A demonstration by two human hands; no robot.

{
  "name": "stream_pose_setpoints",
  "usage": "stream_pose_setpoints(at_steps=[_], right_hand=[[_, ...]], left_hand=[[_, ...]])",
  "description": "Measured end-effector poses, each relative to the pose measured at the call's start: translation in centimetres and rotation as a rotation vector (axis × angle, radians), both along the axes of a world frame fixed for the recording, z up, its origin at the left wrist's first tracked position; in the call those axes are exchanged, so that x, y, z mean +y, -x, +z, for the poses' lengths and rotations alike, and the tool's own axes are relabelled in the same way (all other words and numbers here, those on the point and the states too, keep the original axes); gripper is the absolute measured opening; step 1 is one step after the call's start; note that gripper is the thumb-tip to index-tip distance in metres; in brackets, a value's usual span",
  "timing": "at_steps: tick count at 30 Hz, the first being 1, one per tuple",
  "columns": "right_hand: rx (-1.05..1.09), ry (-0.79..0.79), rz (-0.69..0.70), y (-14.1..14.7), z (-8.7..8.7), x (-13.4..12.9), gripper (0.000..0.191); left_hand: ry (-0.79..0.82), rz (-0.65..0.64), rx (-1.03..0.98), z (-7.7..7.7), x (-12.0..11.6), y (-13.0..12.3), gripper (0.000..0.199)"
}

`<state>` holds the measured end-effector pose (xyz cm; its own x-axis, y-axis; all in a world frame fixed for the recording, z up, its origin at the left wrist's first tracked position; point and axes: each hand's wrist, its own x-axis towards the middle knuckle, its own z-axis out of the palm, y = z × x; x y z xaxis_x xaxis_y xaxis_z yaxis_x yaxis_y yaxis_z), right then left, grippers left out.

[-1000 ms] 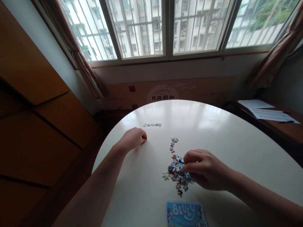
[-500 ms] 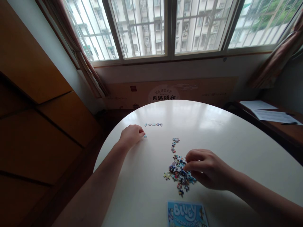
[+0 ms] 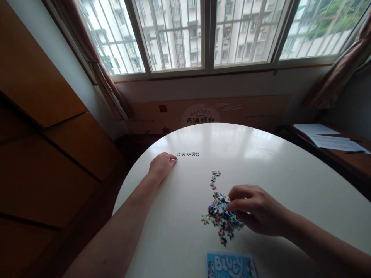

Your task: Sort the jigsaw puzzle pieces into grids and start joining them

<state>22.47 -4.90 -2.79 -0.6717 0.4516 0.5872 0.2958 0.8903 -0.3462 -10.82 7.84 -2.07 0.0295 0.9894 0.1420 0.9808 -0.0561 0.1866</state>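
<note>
On the white round table, my left hand [image 3: 162, 166] pinches a small puzzle piece [image 3: 176, 159] just below the left end of a short row of joined pieces [image 3: 188, 154]. My right hand [image 3: 256, 208] hovers at the right side of a loose pile of puzzle pieces [image 3: 222, 216], its fingertips close together over the pieces; whether they hold one is hidden. Above the pile, a short hooked strip of pieces [image 3: 213, 180] lies on the table.
A blue box lid marked Bluey [image 3: 230, 265] sits at the near edge of view, below the pile. The white table [image 3: 275, 166] has a curved far edge. Papers [image 3: 333, 142] and pens lie on a brown surface at the right.
My left hand has moved slightly up with its piece, closer to the row's left end. My right hand stays by the pile. The view has shifted slightly.
</note>
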Motion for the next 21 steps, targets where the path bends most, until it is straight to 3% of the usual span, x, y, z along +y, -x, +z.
stream_pose_setpoints(at_steps=[6, 21], right_hand=[[-0.008, 0.014, -0.009, -0.02, -0.19, 0.17, 0.023], [0.015, 0.006, -0.027, -0.34, -0.34, 0.58, 0.022]], left_hand=[[0.002, 0.037, -0.088, -0.49, 0.33, 0.72, 0.027], [-0.016, 0.036, -0.061, -0.79, 0.66, 0.08, 0.024]])
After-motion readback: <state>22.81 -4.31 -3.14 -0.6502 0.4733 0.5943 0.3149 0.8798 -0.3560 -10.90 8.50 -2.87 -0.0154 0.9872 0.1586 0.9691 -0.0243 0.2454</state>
